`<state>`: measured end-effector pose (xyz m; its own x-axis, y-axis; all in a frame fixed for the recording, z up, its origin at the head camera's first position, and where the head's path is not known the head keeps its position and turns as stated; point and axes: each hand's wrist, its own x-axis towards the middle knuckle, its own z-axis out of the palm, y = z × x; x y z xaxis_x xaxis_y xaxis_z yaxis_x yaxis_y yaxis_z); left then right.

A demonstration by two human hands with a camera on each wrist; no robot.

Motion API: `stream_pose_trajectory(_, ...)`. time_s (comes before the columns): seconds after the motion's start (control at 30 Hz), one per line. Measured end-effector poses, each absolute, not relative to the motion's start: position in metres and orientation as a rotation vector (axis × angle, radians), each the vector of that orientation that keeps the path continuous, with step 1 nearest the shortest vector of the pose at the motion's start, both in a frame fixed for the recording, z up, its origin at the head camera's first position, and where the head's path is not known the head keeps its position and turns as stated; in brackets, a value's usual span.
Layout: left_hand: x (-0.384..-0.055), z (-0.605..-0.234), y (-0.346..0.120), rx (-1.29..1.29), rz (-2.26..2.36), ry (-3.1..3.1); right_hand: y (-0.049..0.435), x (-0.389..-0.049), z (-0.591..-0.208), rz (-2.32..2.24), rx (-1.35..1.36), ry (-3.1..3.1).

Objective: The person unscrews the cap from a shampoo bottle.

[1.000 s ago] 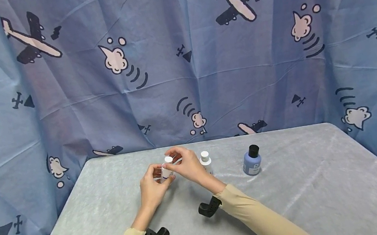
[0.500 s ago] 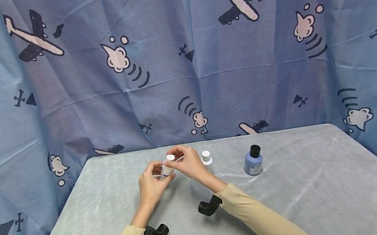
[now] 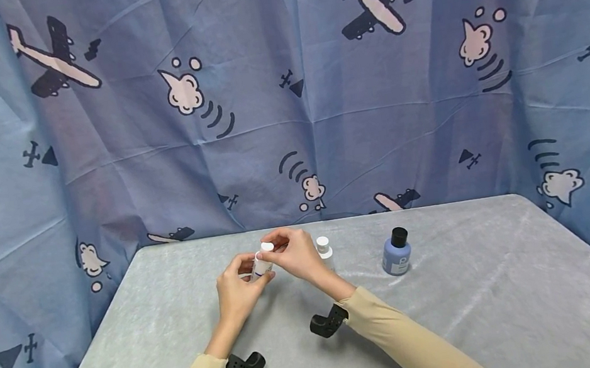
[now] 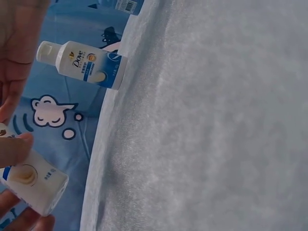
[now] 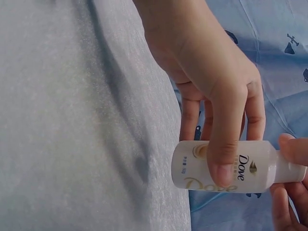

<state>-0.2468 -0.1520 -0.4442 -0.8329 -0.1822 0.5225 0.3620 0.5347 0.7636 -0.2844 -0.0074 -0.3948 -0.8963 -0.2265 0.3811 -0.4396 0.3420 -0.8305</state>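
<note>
My left hand (image 3: 237, 289) grips the body of a small white Dove bottle (image 3: 263, 266), its thumb lying across the label in the right wrist view. My right hand (image 3: 299, 256) pinches the bottle's white cap (image 5: 288, 172) between thumb and fingers. In the head view the bottle leans with its cap to the right, and it appears raised off the table. Just right of my right hand stands a white-and-blue Dove bottle (image 3: 325, 256), partly hidden by that hand. The left wrist view shows this standing bottle (image 4: 89, 65) with its label in sight.
A blue bottle (image 3: 396, 259) with a black cap stands farther right on the grey cloth-covered table (image 3: 495, 300). Behind the table hangs a blue curtain (image 3: 246, 89) printed with airplanes. Black wrist cameras (image 3: 246, 367) sit at both sleeves.
The held bottle has tilted slightly, its cap end moving right together with my right fingers. The head view has shifted a little. Both standing bottles stay in place.
</note>
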Motion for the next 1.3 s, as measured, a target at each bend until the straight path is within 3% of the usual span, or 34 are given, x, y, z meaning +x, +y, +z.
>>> stream_pose_trajectory(0.87, -0.245, -0.442, -0.164, -0.273, -1.456, -2.394, -0.001, -0.284, -0.398, 1.695, 0.856, -2.418)
stream_pose_trajectory(1.3, -0.245, -0.443, -0.158, -0.120, -1.264, -2.302, -0.002, -0.285, -0.396, 1.569, 0.615, -2.472)
